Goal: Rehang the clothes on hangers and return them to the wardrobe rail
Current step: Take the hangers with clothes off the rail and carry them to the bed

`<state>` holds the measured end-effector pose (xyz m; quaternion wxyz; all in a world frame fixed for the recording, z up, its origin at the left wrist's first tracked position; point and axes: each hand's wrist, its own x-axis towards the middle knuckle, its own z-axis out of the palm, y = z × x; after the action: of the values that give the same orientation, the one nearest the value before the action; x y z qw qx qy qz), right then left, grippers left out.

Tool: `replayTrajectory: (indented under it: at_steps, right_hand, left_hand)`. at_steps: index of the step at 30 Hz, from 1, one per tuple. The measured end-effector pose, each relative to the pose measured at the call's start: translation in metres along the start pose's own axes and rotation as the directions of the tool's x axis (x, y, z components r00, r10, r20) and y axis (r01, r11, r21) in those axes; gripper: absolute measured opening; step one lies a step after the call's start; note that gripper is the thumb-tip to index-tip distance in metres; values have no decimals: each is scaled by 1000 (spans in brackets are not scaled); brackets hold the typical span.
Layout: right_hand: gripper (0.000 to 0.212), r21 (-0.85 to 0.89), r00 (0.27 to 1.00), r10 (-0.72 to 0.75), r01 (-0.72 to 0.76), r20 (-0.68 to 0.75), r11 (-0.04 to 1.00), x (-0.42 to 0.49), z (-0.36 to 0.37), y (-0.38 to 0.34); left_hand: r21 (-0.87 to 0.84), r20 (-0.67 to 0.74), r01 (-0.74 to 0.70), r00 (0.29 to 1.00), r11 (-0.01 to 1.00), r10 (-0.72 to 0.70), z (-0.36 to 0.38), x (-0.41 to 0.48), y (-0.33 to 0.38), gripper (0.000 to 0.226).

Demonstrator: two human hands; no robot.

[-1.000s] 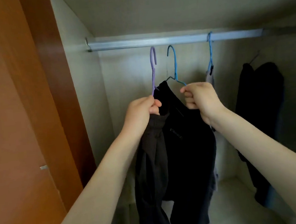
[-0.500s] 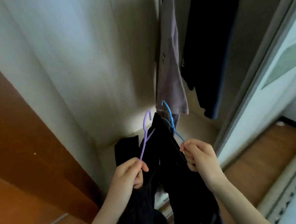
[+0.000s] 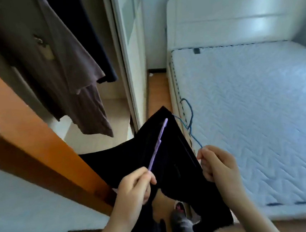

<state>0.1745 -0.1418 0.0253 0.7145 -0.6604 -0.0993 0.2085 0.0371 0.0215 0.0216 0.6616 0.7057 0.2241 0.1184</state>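
The left hand [image 3: 134, 186] grips the purple hanger [image 3: 157, 145], the right hand [image 3: 218, 165] the blue hanger [image 3: 191, 123]; both hooks point away toward, probably, the bed [image 3: 258, 96], with the wardrobe up-left.

A purple hanger [image 3: 158, 145] rises slantwise up and away from the left-hand grip, lying across black clothes [image 3: 170, 151] that drape down between and below both grips. A thin blue hanger [image 3: 190, 123] climbs from the right-hand grip, its hook curling open at the far end, beyond the cloth's edge.
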Motion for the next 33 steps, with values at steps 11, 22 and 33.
replayTrajectory:
  at_steps: [11, 22, 33]
  right_hand:
    - [33, 83, 815, -13, 75, -580, 994, -225, -158, 11]
    - [33, 74, 453, 59, 15, -890, 997, -425, -336, 60]
    - [31, -117, 348, -74, -105, -935, 988, -446, -550, 58]
  left_hand:
    - [78, 559, -57, 829, 995, 4, 138, -77, 12, 35]
    - [208, 809, -195, 585, 959, -57, 370, -160, -20, 40]
    - [304, 688, -211, 723, 929, -61, 530, -160, 1, 38]
